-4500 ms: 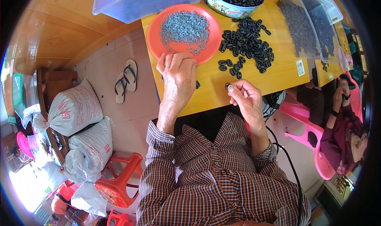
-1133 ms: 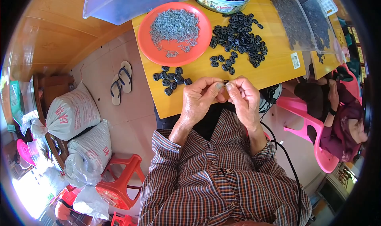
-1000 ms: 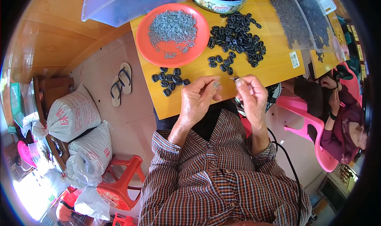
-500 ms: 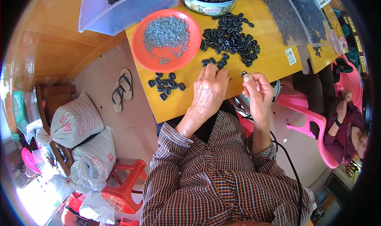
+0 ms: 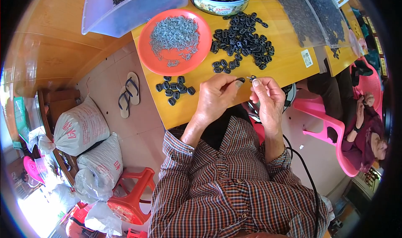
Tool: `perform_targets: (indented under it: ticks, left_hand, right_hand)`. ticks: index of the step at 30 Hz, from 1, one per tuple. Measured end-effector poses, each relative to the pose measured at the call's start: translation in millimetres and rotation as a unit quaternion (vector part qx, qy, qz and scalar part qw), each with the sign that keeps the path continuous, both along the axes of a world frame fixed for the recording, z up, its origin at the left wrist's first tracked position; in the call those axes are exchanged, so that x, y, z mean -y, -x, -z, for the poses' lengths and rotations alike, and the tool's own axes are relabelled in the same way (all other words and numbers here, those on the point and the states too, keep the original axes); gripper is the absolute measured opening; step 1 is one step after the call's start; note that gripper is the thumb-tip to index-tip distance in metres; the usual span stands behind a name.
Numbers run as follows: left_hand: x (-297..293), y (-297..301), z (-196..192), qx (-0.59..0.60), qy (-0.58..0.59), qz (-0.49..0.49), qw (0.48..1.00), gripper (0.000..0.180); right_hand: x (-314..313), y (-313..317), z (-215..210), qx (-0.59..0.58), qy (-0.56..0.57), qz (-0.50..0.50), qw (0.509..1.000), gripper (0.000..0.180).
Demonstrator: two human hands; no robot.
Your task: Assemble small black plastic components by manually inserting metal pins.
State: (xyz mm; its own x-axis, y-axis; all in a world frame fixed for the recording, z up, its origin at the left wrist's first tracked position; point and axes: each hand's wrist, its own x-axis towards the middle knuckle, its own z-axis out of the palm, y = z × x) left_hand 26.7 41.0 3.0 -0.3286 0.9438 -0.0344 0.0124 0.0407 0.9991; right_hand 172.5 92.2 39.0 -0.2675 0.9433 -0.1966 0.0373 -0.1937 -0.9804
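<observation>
Over the table's near edge, my left hand (image 5: 215, 96) pinches a black oval plastic piece (image 5: 240, 80) between thumb and fingers. Close beside it, my right hand (image 5: 269, 96) grips another small black piece (image 5: 253, 78), from which a thin metal pin (image 5: 249, 77) points left. The two pieces are almost touching. Beyond my hands lies a loose pile of black two-holed oval pieces (image 5: 243, 35), with several nearer ones just ahead of my left hand. A smaller group of similar pieces (image 5: 173, 87) sits left of that hand. An orange plate (image 5: 184, 67) bears many small grey metal pins (image 5: 173, 33).
A translucent bin (image 5: 125, 22) and a round tin (image 5: 222, 7) of black pieces stand at the back. Clear trays (image 5: 303, 22) lie at the far right. Another person sits on a pink chair (image 5: 322, 116). Sacks (image 5: 79, 127), a red stool (image 5: 136, 192) and sandals (image 5: 129, 95) are left.
My left hand has come back from the near pieces on the table with a black oval piece in its pinch. My right hand has shifted slightly left.
</observation>
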Motion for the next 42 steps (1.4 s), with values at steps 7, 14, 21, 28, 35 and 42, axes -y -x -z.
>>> perform_targets:
  ticks: [7, 14, 21, 28, 35, 42]
  left_hand:
    - [12.7, 4.6, -11.2, 0.229, 0.082, 0.044, 0.969, 0.021]
    - [15.5, 1.9, -9.1, 0.213, 0.072, 0.053, 0.973, 0.022]
    - [19.4, -0.5, 0.8, 0.271, 0.049, 0.074, 0.959, 0.023]
    - [19.7, -1.8, 1.4, 0.287, 0.056, 0.065, 0.954, 0.023]
    - [16.5, -2.2, -5.9, 0.299, 0.023, 0.057, 0.952, 0.024]
    - [17.5, -3.0, -4.5, 0.33, 0.038, 0.034, 0.943, 0.023]
  right_hand:
    - [1.0, 7.2, 3.3, -0.058, 0.024, 0.004, 0.998, 0.016]
    - [2.8, 8.6, 7.8, -0.053, -0.004, -0.022, 0.998, 0.015]
    - [4.0, 9.6, 5.7, -0.02, -0.02, -0.018, 0.999, 0.012]
    - [4.2, 11.2, 3.6, -0.009, -0.024, -0.01, 1.0, 0.012]
    - [8.4, 14.3, 11.7, -0.031, -0.029, -0.007, 0.999, 0.011]
    - [11.5, 16.7, 17.3, -0.066, -0.067, -0.022, 0.995, 0.01]
